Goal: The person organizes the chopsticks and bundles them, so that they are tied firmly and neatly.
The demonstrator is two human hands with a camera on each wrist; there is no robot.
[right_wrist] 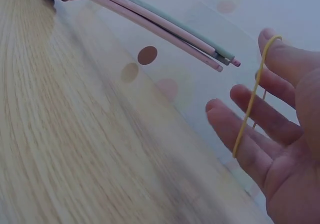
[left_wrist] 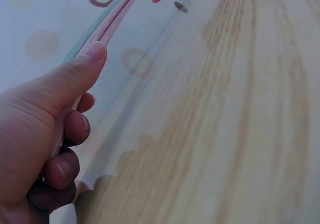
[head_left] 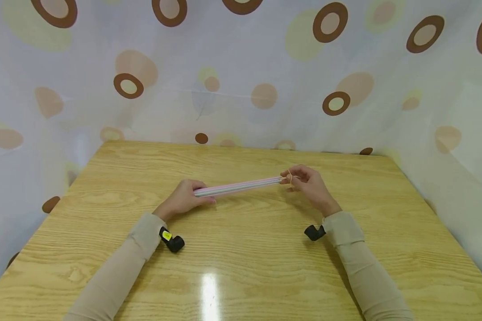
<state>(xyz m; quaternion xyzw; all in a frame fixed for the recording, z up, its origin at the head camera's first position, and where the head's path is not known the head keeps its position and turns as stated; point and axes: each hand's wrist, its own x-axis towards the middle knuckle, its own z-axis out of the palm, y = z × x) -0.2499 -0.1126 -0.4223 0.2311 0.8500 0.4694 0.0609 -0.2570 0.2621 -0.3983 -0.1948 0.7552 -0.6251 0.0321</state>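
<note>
A slim bundle of long pink and pale green pencil-like sticks (head_left: 238, 185) is held above the wooden table, its free end reaching to the right. My left hand (head_left: 182, 196) grips the bundle near its left end, thumb along the top in the left wrist view. My right hand (head_left: 311, 185) is just off the free end, with fingers spread. Around its thumb and fingers a yellow rubber band (right_wrist: 249, 109) is stretched into a loop. In the right wrist view the stick ends (right_wrist: 225, 62) point at this loop from a short distance.
The wood-grain table (head_left: 241, 258) stretches to both sides and back to a white curtain (head_left: 233, 107) printed with circles. Small black devices (head_left: 314, 232) are strapped at both wrists, over beige sleeves (head_left: 365, 267).
</note>
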